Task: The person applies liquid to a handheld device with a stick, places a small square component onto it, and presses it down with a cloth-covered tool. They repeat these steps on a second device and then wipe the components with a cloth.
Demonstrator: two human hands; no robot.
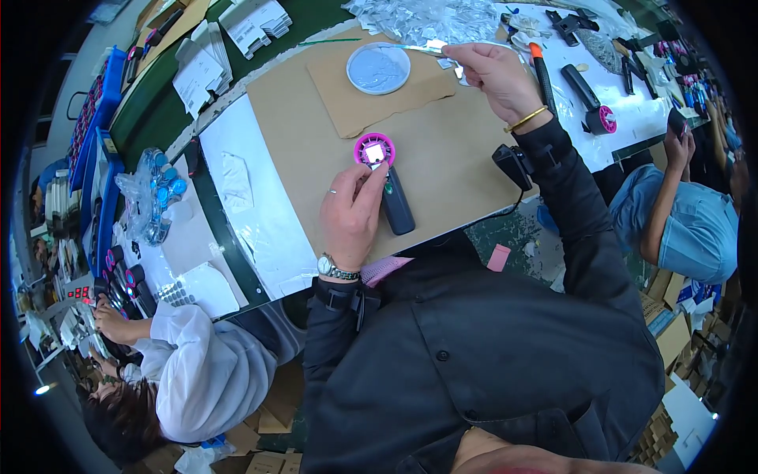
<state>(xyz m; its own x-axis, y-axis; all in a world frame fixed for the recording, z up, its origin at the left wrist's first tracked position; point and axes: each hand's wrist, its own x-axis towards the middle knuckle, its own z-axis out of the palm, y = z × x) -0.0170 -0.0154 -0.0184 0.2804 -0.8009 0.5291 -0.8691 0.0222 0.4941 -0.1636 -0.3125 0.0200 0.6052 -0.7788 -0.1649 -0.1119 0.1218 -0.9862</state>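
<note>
A dark handheld fan [399, 207] with a round pink head [386, 142] lies on brown cardboard in front of me. In its centre sits a small shiny square plate [373, 153]. My left hand [350, 212] is closed, its fingertips pinching at the plate's lower edge and the pink rim. Farther off, my right hand [496, 77] pinches a thin, light-coloured strip-like stick [422, 49]. That stick points left, its tip at the rim of a round white dish [350, 77] of grey paste [379, 68]. Whether the tip touches the paste I cannot tell.
Beneath the dish is a smaller cardboard piece [332, 99]. A pile of shiny clear packets [426, 17] lies at the back. An orange-tipped tool [542, 75] and another pink-headed fan [588, 99] are on the right. People sit at left [209, 371] and right [687, 221].
</note>
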